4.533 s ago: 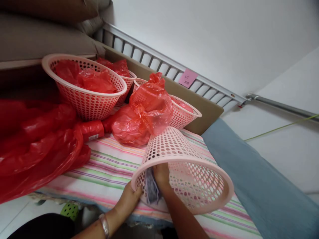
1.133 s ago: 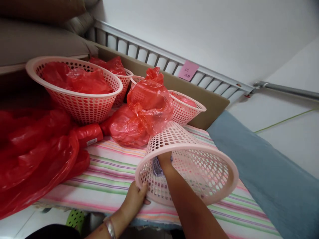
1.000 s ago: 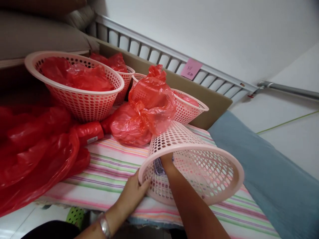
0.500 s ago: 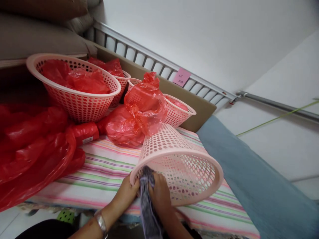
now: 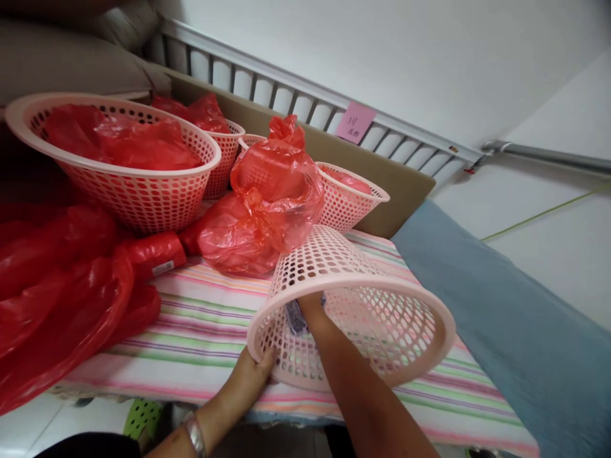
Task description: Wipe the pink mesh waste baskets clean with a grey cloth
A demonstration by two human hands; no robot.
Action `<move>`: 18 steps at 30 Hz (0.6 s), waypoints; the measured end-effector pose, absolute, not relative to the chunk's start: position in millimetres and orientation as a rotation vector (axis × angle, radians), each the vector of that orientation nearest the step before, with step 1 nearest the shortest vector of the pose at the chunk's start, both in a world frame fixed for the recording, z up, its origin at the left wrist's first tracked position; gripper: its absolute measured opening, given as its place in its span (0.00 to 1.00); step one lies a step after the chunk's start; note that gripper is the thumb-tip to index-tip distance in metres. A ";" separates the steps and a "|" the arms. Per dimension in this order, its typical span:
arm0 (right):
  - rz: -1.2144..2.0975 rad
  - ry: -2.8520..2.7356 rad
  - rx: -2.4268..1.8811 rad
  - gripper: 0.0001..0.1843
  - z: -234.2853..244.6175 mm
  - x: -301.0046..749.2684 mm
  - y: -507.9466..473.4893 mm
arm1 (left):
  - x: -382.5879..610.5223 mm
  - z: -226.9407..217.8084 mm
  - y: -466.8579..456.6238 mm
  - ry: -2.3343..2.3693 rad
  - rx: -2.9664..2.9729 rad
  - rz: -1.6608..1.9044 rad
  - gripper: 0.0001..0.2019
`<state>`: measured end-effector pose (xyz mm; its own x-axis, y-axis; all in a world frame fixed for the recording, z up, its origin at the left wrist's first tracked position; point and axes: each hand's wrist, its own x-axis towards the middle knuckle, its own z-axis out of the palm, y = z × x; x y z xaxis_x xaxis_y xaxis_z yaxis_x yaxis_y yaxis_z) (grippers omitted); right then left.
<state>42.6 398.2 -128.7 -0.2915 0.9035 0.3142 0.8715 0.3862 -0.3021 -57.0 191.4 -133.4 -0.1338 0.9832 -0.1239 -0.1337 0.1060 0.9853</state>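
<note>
Pink basket point(image 5: 353, 282) — right hand point(image 5: 312, 305) inside, fingers hidden, gray cloth point(image 5: 296, 318) half-seen.

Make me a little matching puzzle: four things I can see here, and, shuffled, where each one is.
1. Left hand
2. Right hand
3. Note
4. Bracelet

A. On the railing
B. Inside the tipped basket, with the cloth
C. Around the left wrist
D. At the tipped basket's rim

Right pairs: 1-D; 2-B; 3-A; 4-C
</note>
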 end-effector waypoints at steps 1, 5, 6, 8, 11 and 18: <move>0.105 -2.212 -1.535 0.17 -129.1 42.5 401.6 | -56.1 -134.0 192.1 1.266 0.925 1.260 0.25; 0.090 -2.207 -1.559 0.16 -125.3 47.5 388.7 | -55.6 -135.5 193.1 1.277 0.876 1.230 0.25; 0.079 -2.211 -1.562 0.16 -124.1 49.5 378.1 | -56.1 -135.5 193.3 1.274 0.888 1.240 0.25; 0.052 -2.227 -1.569 0.15 -122.8 54.7 348.0 | -56.9 -135.1 194.0 1.260 0.924 1.273 0.25; 0.028 -2.268 -1.567 0.16 -124.4 67.5 290.2 | -56.1 -133.7 195.6 1.218 0.995 1.369 0.25; 0.141 -2.353 -1.490 0.19 -125.0 94.8 220.0 | -63.6 -111.5 188.9 1.251 1.050 1.326 0.21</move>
